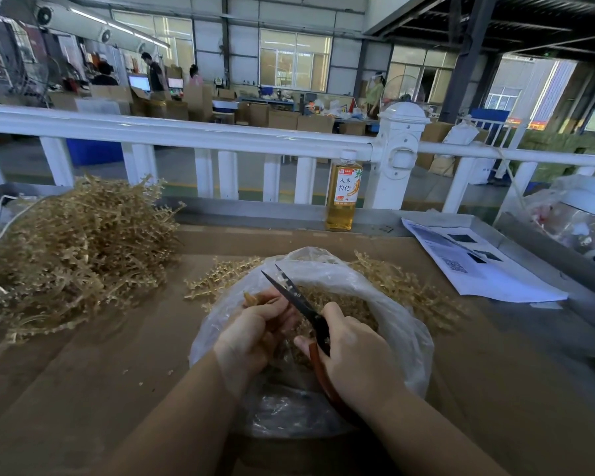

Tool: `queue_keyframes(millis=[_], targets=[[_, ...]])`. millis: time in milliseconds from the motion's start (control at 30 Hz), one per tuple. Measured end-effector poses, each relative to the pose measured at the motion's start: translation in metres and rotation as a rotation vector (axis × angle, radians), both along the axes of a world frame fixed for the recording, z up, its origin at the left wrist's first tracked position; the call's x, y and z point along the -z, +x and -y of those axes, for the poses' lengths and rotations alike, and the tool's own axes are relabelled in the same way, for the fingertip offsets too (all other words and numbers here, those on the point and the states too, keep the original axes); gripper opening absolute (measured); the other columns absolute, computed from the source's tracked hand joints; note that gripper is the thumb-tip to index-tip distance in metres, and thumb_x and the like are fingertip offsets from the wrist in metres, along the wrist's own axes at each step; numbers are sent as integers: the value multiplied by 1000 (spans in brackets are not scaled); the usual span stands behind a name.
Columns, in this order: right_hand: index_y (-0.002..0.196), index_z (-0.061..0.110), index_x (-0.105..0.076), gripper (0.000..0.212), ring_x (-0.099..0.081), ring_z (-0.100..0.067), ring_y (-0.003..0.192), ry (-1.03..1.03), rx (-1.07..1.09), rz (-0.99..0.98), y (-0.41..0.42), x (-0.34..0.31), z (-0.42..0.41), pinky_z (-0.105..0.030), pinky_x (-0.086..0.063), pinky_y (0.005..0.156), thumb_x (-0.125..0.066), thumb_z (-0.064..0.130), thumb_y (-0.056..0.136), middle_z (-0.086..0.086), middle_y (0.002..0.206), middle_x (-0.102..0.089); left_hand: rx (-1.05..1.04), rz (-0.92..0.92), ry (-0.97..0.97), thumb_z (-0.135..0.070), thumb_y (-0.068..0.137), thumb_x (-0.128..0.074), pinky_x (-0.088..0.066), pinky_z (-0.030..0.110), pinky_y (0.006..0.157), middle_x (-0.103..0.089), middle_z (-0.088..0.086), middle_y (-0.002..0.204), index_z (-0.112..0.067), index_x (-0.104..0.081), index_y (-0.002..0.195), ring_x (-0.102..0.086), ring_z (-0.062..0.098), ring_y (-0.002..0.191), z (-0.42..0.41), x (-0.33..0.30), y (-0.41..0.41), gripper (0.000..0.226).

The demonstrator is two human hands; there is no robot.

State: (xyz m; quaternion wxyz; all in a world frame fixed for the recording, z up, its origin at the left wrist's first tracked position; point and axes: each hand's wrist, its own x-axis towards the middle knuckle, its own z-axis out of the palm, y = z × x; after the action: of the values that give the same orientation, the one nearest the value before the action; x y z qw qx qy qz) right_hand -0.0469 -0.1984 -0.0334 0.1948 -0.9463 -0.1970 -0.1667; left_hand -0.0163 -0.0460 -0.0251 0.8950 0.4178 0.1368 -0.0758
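The right hand [354,359] is gripping the orange-handled scissors [299,300], blades parted; the left hand [255,328] is pinching a golden sprig [249,298] beside them, above the plastic bag [402,324] on the table [83,372]. Beyond, a sprig pile [73,249] is lying left, a bottle [344,194] standing behind.

The bottle [343,190] standing at the counter's far edge carries an orange-and-white label with the large Chinese characters 人参枸杞. The paper sheet [478,266] bears a QR code; its fine print is too small to read.
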Motion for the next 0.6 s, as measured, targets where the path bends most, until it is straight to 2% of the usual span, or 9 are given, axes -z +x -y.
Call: queue_keyframes(millis=[167,267,400,600], targets=[[104,26,-36,36,-55,-14,85,7,1,-21,0,-3,-1,-22,-39,69,-43,60,91,4,89,-55,-3,-33,18,8,88,-51,-54,21,48,-71,9,67,-5,-63,80,-69,15,55,1,0,-1,19],[104,25,-36,27,-55,-16,85,31,-9,-75,0,-5,-2,-24,-40,70,-47,48,94,2,89,-56,8,-34,25,7,87,-52,-54,21,49,-72,10,70,-5,-64,82,-70,16,58,1,1,0,17],[100,25,-34,15,-54,-17,79,48,-7,-96,2,-5,-3,-24,-36,66,-46,32,95,1,84,-54,22,-39,15,8,87,-52,-54,22,49,-72,11,71,-4,-63,82,-70,17,59,1,0,1,17],[96,27,-28,16,-49,-13,66,7,-26,-71,4,-3,-2,-19,-31,57,-43,32,97,5,75,-51,17,-52,15,9,85,-53,-55,23,48,-70,12,68,-5,-60,83,-69,18,56,1,-1,1,16]])
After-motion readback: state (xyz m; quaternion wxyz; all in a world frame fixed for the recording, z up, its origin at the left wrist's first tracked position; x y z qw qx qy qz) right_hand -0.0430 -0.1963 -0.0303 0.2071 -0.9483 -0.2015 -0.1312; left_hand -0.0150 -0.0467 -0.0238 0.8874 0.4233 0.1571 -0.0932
